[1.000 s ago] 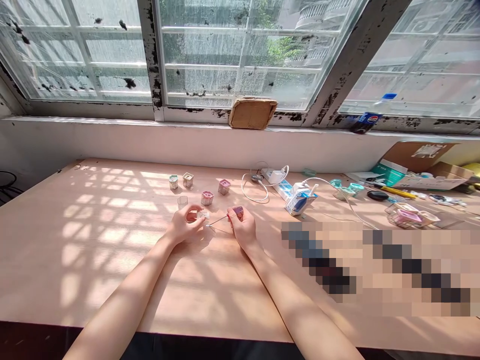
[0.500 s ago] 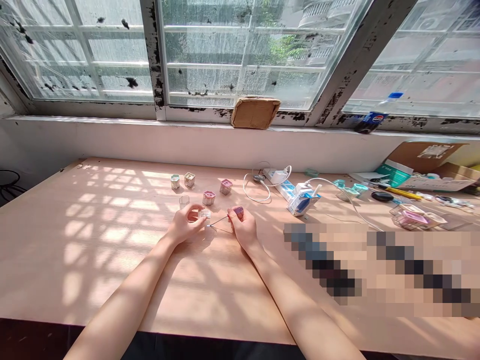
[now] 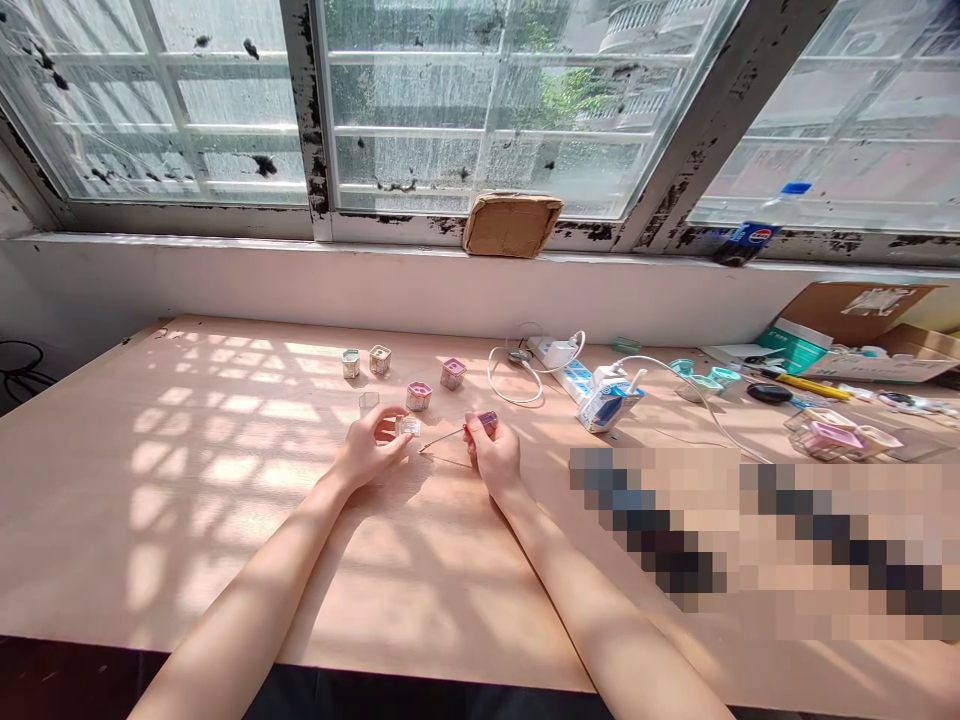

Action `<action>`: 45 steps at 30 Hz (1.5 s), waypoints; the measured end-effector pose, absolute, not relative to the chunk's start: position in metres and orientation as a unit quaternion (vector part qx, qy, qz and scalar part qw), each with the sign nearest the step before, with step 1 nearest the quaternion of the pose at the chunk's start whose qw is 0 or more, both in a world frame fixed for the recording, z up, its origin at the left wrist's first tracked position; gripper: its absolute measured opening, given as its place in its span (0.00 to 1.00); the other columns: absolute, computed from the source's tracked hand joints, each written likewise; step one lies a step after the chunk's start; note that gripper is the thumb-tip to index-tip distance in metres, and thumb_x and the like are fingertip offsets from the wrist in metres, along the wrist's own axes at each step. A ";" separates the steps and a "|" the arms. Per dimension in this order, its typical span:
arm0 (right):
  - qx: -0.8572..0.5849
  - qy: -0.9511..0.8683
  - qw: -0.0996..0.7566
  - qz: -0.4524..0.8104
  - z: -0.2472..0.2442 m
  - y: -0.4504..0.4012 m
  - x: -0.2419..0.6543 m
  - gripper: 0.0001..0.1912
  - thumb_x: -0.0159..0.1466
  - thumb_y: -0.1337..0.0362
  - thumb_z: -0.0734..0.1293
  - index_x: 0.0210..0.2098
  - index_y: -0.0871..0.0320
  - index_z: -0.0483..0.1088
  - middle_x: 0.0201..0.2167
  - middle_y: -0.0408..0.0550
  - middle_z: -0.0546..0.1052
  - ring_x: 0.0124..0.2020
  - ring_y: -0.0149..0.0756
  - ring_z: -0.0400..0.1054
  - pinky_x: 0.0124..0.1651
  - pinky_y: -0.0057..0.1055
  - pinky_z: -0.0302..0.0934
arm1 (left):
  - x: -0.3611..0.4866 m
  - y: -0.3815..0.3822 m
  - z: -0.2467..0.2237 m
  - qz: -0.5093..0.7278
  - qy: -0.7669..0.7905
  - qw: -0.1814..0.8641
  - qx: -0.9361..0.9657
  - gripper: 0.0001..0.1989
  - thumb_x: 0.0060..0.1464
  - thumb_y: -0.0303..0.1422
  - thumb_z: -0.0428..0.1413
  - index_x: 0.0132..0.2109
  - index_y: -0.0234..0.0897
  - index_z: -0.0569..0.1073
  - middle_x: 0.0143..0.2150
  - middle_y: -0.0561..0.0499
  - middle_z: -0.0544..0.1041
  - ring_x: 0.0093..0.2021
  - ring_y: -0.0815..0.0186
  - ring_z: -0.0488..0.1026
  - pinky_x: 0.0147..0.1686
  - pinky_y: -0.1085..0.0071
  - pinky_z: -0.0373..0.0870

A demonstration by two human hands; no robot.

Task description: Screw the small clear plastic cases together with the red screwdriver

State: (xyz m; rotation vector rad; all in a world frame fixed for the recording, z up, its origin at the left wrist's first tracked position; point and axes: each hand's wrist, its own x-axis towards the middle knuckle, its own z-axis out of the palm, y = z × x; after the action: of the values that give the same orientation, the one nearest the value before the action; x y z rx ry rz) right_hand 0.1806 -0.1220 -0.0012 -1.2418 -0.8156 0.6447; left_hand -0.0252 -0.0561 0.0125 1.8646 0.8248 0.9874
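My left hand [image 3: 367, 448] is curled round a small clear plastic container [image 3: 407, 427], thumb on the near side, just above the tabletop. In my right hand [image 3: 495, 452] is a thin rod tool with a purple handle [image 3: 488, 419], like a small screwdriver. Its shaft [image 3: 444, 438] slants down to the left, and the tip lies just right of the clear container, apart from it. Another clear container [image 3: 369, 402] stands beyond my left fingers. Behind the hands are a pink-topped container [image 3: 418, 396], a second pink one [image 3: 453, 374], a cream-topped one [image 3: 380, 359] and a teal-topped one [image 3: 351, 362].
Right of the hands, a power strip [image 3: 571, 378] with white cables and a blue-white carton [image 3: 609, 402] lie on the wooden table [image 3: 225, 540]. Farther right are teal cups [image 3: 703, 377], pink containers [image 3: 829, 438] and an open box [image 3: 862, 355]. Pixelated patches hide the near right.
My right hand has drawn slightly to the right, taking the rod tool with it and pulling its tip a little away from the clear container. My left hand keeps its hold.
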 end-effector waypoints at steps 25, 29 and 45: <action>-0.488 -0.317 0.777 0.241 0.013 -0.125 0.195 0.24 0.54 0.44 0.76 0.28 0.56 0.66 0.18 0.38 0.70 0.17 0.27 0.62 0.20 0.25 0.59 | -0.024 -0.067 0.015 0.336 0.296 0.459 0.768 0.19 0.56 0.34 0.61 0.54 0.41 0.73 0.55 0.46 0.79 0.50 0.61 0.80 0.48 0.64 0.80; -0.475 -0.325 0.778 0.252 0.017 -0.128 0.190 0.24 0.55 0.44 0.76 0.29 0.56 0.67 0.19 0.39 0.70 0.18 0.27 0.61 0.20 0.25 0.59 | -0.022 -0.073 0.017 0.323 0.284 0.463 0.775 0.20 0.56 0.34 0.61 0.56 0.42 0.72 0.57 0.45 0.78 0.52 0.59 0.79 0.48 0.64 0.80; -0.471 -0.352 0.758 0.282 0.016 -0.132 0.181 0.23 0.57 0.44 0.75 0.30 0.57 0.69 0.19 0.39 0.69 0.19 0.28 0.61 0.22 0.26 0.57 | -0.021 -0.076 0.019 0.331 0.275 0.467 0.772 0.17 0.58 0.37 0.61 0.53 0.42 0.74 0.54 0.46 0.79 0.49 0.61 0.80 0.48 0.64 0.79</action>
State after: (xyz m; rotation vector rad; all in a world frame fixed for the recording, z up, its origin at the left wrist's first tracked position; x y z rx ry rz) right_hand 0.1810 -0.1319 0.0164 -1.0265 -0.7677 0.6142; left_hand -0.0211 -0.0755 0.0187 1.8953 0.6740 0.8118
